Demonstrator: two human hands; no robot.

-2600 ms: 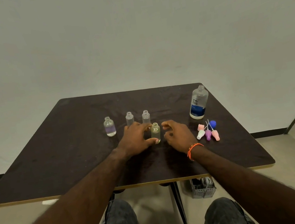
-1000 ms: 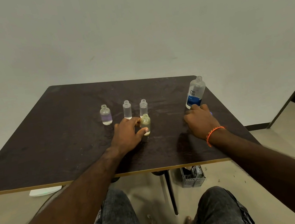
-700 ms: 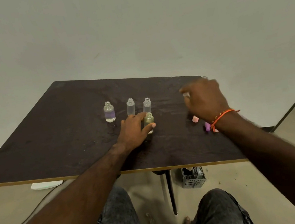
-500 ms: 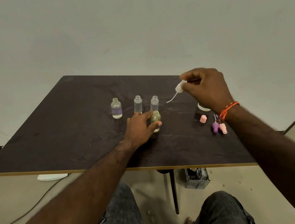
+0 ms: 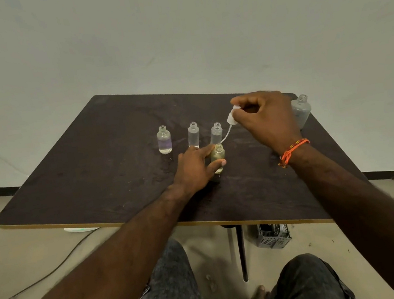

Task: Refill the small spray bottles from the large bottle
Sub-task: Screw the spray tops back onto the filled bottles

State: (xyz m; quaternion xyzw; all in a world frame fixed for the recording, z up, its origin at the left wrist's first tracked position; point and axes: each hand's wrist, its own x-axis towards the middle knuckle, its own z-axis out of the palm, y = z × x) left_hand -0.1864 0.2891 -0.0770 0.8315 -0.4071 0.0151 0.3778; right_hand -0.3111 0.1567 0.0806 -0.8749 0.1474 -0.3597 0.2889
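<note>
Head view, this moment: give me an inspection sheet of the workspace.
Surface: dark table, scuffed.
Job's things: three uncapped small bottles in a row; green bottle in front; large bottle uncapped at far right.
Clutter: nothing seen.
Hands: left hand grips the green bottle; right hand pinches a white spray cap, its tube near the green bottle's mouth.
Cables: one cable on the floor.
Surroundings: plain wall; grey basket under the table.
</note>
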